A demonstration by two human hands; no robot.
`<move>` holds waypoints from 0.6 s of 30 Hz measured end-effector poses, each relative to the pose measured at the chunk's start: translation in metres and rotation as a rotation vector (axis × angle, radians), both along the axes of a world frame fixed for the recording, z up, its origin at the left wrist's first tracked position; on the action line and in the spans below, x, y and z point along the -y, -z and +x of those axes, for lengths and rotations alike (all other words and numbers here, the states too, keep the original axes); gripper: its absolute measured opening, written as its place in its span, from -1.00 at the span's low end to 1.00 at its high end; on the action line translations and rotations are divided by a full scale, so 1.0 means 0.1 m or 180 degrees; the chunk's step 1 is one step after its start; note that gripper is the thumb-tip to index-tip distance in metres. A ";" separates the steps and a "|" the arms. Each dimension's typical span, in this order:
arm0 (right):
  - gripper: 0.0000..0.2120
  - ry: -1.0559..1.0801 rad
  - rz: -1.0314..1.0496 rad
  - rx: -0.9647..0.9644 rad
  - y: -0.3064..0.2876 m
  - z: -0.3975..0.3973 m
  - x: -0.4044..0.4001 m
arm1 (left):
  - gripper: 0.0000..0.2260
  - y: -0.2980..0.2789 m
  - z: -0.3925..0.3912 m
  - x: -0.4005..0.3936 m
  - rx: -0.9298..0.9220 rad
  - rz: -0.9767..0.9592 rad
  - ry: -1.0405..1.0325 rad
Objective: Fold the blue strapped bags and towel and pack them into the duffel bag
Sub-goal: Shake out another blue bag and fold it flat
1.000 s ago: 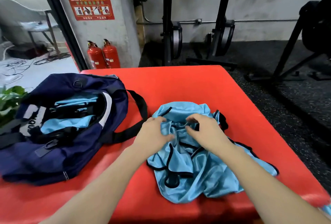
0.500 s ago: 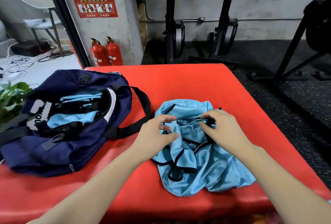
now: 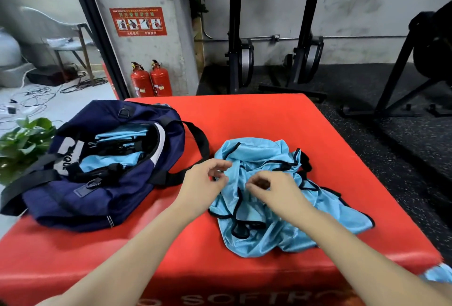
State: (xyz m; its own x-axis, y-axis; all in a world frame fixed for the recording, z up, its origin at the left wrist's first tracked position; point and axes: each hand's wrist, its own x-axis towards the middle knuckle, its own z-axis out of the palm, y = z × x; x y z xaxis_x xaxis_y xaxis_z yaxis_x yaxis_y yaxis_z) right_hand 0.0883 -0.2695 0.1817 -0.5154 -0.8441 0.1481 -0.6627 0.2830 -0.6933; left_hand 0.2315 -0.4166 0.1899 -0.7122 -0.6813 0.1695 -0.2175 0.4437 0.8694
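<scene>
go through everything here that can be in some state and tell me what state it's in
Duffel bag: unzipped, blue fabric already inside.
Blue strapped bag: crumpled on the red mat, not folded.
Left hand: fingers curled at the bag's edge.
Right hand: fingers curled over the bag's middle.
Fire extinguishers: upright by the wall.

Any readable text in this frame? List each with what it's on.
"SOFTR": front edge of the red mat, cut off by the frame.
White letters on the duffel bag: partly hidden, unreadable.
Red wall sign: characters too small to read.
Fire extinguisher labels: too small.
</scene>
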 end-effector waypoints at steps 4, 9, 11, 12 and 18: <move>-0.92 -0.0346 0.0526 0.0201 -0.05 -0.16 -0.07 | -0.61 0.06 0.10 -0.01 0.0414 -0.0637 0.0674; -0.92 -0.0320 0.0652 0.0025 0.04 -0.25 -0.08 | -0.45 0.18 0.14 -0.02 0.1407 -0.1796 0.1518; -0.95 -0.0256 0.0619 0.0053 0.04 -0.29 -0.12 | -0.58 0.12 0.09 -0.01 0.1383 -0.1807 0.1596; -0.95 -0.0204 0.0599 0.0064 0.04 -0.31 -0.15 | -0.65 0.09 0.04 -0.01 0.1400 -0.1806 0.1620; -0.97 -0.0067 0.0557 0.0072 0.09 -0.43 -0.42 | -0.45 0.02 -0.20 0.17 0.1906 -0.1538 0.2015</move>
